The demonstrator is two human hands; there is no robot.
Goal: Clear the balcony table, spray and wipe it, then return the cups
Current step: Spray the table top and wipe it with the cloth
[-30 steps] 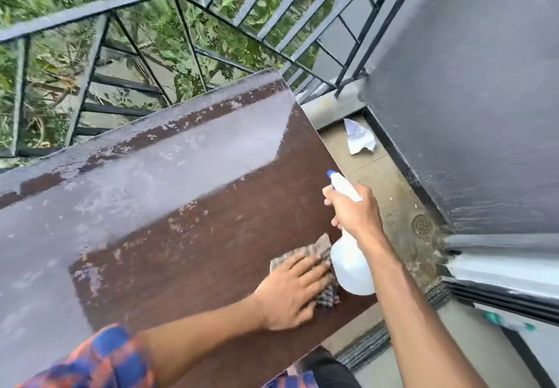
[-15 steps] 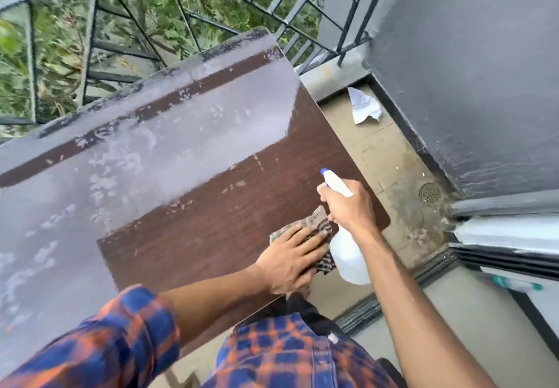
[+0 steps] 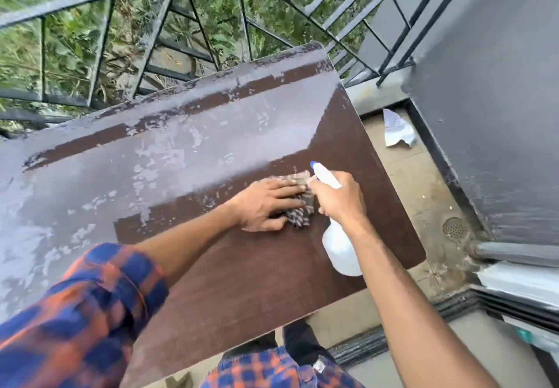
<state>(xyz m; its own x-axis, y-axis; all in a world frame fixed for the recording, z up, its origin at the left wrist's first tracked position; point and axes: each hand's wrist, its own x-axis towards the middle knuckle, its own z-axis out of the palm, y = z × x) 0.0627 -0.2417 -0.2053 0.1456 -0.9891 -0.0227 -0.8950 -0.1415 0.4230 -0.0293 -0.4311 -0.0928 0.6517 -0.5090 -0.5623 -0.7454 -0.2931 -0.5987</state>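
1. Now the left hand (image 3: 266, 203) lies palm-down on a checked cloth (image 3: 299, 215) in the right half of the brown counter (image 3: 242, 266). Its fingers (image 3: 287, 189) are straight and pressed together, flat on the fabric, with the thumb out on the near side.
2. The left arm reaches in from the near left, and its plaid sleeve (image 3: 90, 297) ends near the elbow.
3. The right hand (image 3: 338, 197), just right of the cloth, grips the neck of a white spray bottle (image 3: 338, 245) with its fingers curled round it.
4. The bottle's blue-tipped nozzle (image 3: 313, 163) points far-left over the cloth, and its body hangs near the counter's right edge.
5. The bottle's opaque body hides what is in it.
6. A pale film covers the counter's far and left parts, while the surface around the hands is dark brown.
7. A crumpled paper scrap (image 3: 396, 129) lies on the floor at far right, and a round drain (image 3: 454, 228) sits nearer.
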